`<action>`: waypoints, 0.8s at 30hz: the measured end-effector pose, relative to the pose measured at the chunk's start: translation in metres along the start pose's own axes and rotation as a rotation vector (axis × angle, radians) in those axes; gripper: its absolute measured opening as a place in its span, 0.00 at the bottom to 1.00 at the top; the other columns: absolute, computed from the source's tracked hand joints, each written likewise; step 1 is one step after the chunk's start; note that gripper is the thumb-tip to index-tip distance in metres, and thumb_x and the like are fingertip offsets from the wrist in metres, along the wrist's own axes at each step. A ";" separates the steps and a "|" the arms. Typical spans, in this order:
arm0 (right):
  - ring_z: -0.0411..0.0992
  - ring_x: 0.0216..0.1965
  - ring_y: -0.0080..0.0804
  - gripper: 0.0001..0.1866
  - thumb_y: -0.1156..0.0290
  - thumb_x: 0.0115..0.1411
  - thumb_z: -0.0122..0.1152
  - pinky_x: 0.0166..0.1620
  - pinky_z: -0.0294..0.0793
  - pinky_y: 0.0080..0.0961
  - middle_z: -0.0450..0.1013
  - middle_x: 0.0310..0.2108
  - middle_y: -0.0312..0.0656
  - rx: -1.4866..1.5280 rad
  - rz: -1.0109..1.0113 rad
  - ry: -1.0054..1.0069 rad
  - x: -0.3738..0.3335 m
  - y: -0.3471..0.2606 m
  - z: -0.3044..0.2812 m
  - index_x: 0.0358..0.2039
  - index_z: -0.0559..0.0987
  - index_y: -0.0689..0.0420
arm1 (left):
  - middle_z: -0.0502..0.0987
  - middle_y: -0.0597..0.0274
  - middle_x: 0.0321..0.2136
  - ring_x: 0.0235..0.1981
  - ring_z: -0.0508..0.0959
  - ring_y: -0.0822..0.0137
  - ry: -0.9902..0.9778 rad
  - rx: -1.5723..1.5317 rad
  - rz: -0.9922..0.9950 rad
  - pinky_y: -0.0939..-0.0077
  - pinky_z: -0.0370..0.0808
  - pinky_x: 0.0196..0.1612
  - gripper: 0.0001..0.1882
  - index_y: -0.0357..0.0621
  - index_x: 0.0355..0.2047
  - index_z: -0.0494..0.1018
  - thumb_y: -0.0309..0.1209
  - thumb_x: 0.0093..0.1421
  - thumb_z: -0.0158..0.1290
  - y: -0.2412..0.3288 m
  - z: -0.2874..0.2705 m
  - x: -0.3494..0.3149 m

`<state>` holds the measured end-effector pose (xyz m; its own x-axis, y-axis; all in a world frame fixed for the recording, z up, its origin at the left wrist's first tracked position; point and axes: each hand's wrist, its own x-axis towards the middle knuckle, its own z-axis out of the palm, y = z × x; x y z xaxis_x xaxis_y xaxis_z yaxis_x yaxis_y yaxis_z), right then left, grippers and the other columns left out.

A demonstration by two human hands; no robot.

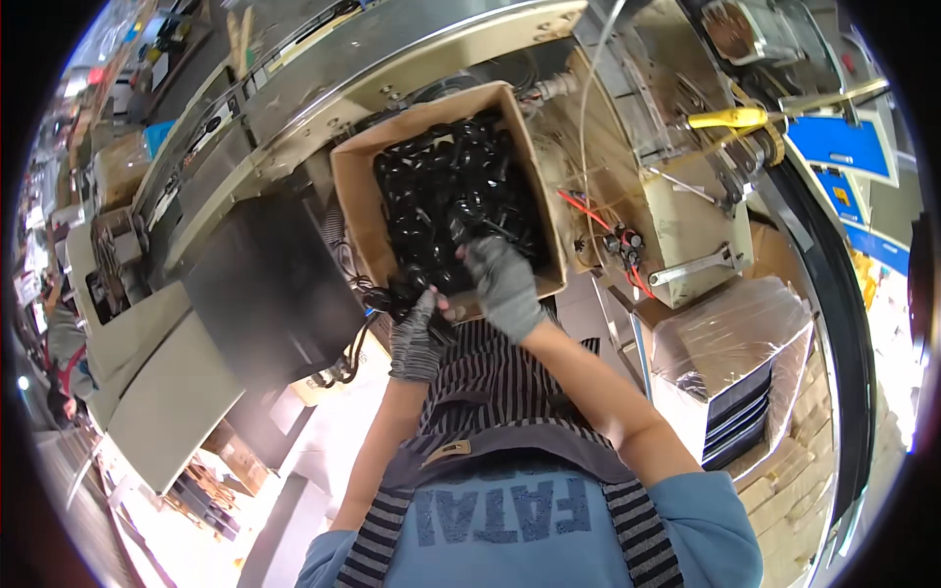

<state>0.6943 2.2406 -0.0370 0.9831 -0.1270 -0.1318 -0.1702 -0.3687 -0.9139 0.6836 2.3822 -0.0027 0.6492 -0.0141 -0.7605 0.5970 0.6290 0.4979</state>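
An open cardboard box (355,186) stands before me, filled with glossy black parts (441,167), rounded and plastic-looking; their exact kind is unclear. My left hand (417,343), in a grey knitted glove with bare fingertips, is closed around several black pieces (404,296) at the box's near left corner. Over the near side of the box reaches my right hand (505,289), gloved the same way and slightly blurred. Its fingers are bent round a black part (470,220) above the pile, though the grip is partly hidden.
A dark panel (265,284) stands left of the box. Beyond it runs a metal machine frame (412,54). At right are a wrench (696,265), red wires (637,279), a yellow-handled tool (727,119) and a plastic-lined carton (676,353) holding black trays (737,421).
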 end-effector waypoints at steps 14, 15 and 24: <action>0.65 0.22 0.23 0.12 0.76 0.50 0.62 0.29 0.68 0.16 0.71 0.26 0.34 0.371 0.253 -0.109 0.104 0.038 0.001 0.36 0.73 0.60 | 0.67 0.67 0.16 0.15 0.68 0.72 -0.151 0.049 -0.112 0.75 0.73 0.23 0.05 0.41 0.28 0.69 0.24 0.53 0.55 0.002 -0.055 0.006; 0.64 0.20 0.20 0.11 0.76 0.51 0.61 0.25 0.65 0.13 0.71 0.27 0.35 0.370 0.431 -0.213 0.104 0.008 -0.020 0.36 0.73 0.59 | 0.67 0.67 0.16 0.15 0.68 0.72 -0.144 0.033 -0.107 0.75 0.73 0.23 0.05 0.41 0.28 0.69 0.24 0.53 0.55 0.001 -0.060 0.004; 0.65 0.17 0.18 0.05 0.76 0.56 0.56 0.14 0.57 0.12 0.72 0.27 0.42 1.099 0.991 -0.247 0.059 -0.023 -0.038 0.33 0.72 0.57 | 0.72 0.60 0.38 0.35 0.73 0.71 -0.110 -0.349 0.105 0.77 0.72 0.31 0.08 0.45 0.36 0.70 0.30 0.55 0.53 -0.033 0.001 0.029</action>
<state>0.7536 2.2069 -0.0092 0.5083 0.2914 -0.8104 -0.7319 0.6422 -0.2281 0.6832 2.3600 -0.0410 0.7565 -0.0065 -0.6540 0.3400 0.8581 0.3848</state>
